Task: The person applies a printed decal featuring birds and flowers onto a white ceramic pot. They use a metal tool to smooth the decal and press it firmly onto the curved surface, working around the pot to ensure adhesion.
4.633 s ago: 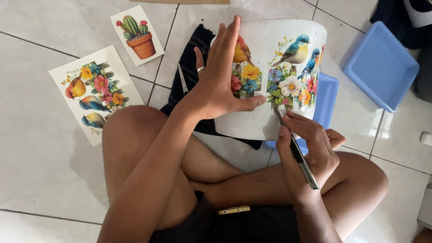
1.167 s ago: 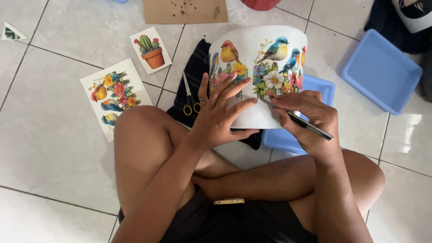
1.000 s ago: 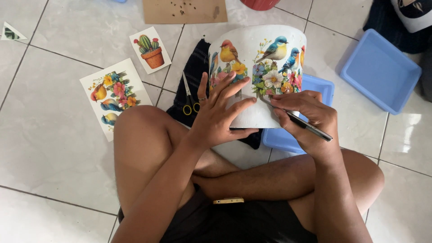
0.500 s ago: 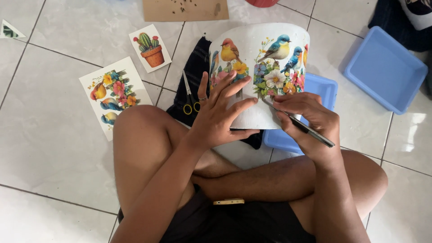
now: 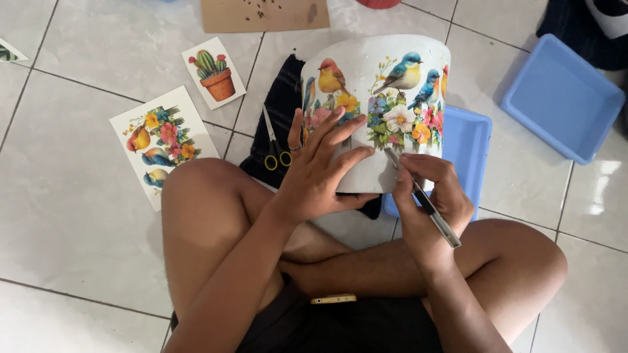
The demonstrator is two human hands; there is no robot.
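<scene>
Floor: pale glossy tile (image 5: 85,216) with dark grout lines; I sit cross-legged on it, knees spread wide.
Pot: a big white cylindrical pot (image 5: 366,72) printed with birds and flowers lies on its side in front of my shins, its lower edge over a black cloth (image 5: 282,108) and a shallow blue plastic tray (image 5: 468,147).
Left hand: my left hand (image 5: 320,173) is spread flat on the pot's curved wall, fingers fanned over the flower picture, palm pressing, gripping nothing.
Right hand: my right hand (image 5: 432,196) pinches a slim dark craft knife (image 5: 422,196) like a pencil, its tip touching the pot just under the flowers and beside my left fingertips.
Arms: both forearms reach forward from my lap, wrists bent down towards the pot.
Risk, fingers: I judge the tip close enough to my left fingers that a slip along the smooth curve could nick them.
Risk, picture: too much pressure could tear or scratch the bird-and-flower print near the tip.
Risk, rolling: the pot is round and only my left palm steadies it, so it could roll and drag the tip off line.
Nearby: yellow-handled scissors (image 5: 275,157) on the cloth, a flower-and-fruit picture sheet (image 5: 163,140) and a small cactus picture card (image 5: 212,72) on the tile to my left, a second blue plastic tray (image 5: 562,108) well apart to the right.
</scene>
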